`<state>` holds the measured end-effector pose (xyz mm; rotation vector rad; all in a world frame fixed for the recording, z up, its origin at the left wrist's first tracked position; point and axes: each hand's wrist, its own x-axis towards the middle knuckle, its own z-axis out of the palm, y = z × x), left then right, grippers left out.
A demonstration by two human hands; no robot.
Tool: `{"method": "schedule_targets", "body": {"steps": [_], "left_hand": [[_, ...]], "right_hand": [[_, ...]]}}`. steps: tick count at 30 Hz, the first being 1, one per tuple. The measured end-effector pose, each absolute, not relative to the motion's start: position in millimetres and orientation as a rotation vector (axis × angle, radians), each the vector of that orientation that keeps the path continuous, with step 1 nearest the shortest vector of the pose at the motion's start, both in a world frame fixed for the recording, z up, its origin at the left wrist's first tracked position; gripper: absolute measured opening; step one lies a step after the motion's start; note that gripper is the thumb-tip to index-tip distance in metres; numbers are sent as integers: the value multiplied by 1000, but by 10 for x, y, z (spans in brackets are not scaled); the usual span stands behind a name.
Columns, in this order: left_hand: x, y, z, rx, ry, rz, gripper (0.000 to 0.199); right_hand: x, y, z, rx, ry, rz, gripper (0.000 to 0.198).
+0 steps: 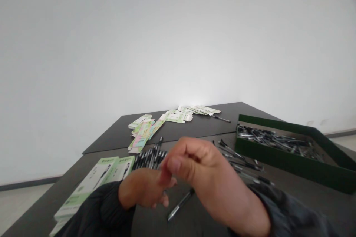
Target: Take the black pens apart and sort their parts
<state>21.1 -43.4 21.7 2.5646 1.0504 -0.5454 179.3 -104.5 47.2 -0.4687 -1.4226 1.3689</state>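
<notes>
My right hand (204,174) is raised over the middle of the table, its fingers curled in and thumb pressed near the fingertips. Whatever it may pinch is hidden. Just left of it and lower, my left hand (148,187) has its fingers bent, partly covered by the right hand; a small greyish bit shows between them. Below the hands a clear pen with a black end (180,205) lies on the table, one end behind my right hand. Beyond my left hand is a row of black-and-clear pens (150,157). Loose pens (241,163) lie right of my right hand.
A dark green box (283,157) full of pens stands at the right. White-and-green pen boxes (91,183) are stacked at the left. Flattened cartons (175,116) and colourful ones (143,135) lie toward the back, with a single pen (221,118) near the wall.
</notes>
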Motion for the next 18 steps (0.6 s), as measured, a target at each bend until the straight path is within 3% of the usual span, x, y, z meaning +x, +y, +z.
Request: {"method": "schedule_targets", "body": {"steps": [6,11,18], "left_hand": [[277,-372,319,2471,1016,-857,60],[251,-293,262,2319,1037,-869,63],[378,-306,332,2124,1219,-798,58]], "right_hand": [[2078,-448,508,-568,-1129,1086,43],[2257,-182,379,-493,-1077,1094,13],[2468,-122,150,-562,-1046,1179,29]]}}
